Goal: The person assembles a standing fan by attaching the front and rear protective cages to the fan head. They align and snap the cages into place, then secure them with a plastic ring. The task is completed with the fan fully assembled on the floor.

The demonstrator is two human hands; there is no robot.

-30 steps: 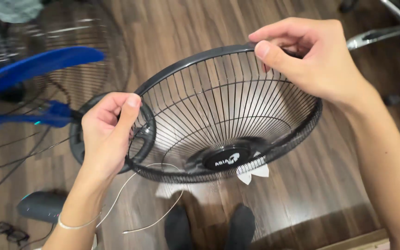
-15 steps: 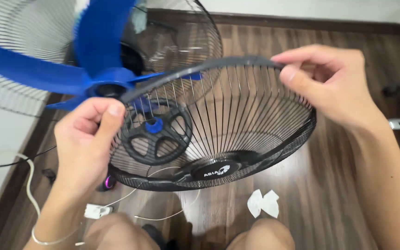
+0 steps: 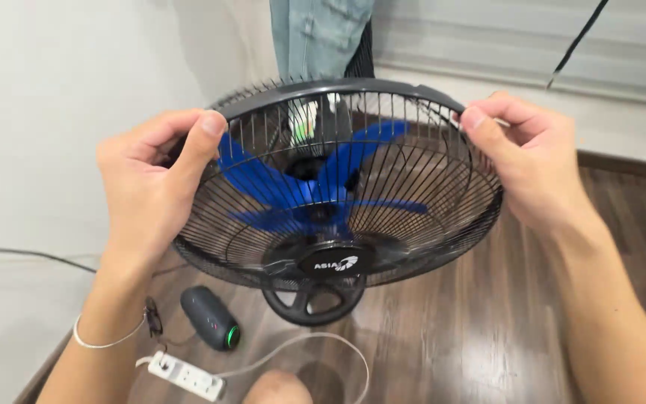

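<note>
Above the wooden floor (image 3: 487, 329), we pinched the black fan grille's (image 3: 383, 224) rim with our left hand (image 3: 151, 187) and right hand (image 3: 532, 164), blue blades (image 3: 278, 183) behind.

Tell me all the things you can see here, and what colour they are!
fan grille: one, black wire with a dark grey rim, held up in the middle of the view
fan blades: one set, blue, seen through the grille behind it
power strip: one, white, on the wooden floor at lower left, white cord attached
small speaker-like gadget: one, black oval with a green light ring, on the floor beside the strip
denim garment: one, light blue, hanging at the top centre
wooden floor: dark brown planks, below and to the right
wall: white, on the left
left hand: pinching the rim's left side, thin bracelet on the wrist
right hand: pinching the rim's right side
</note>
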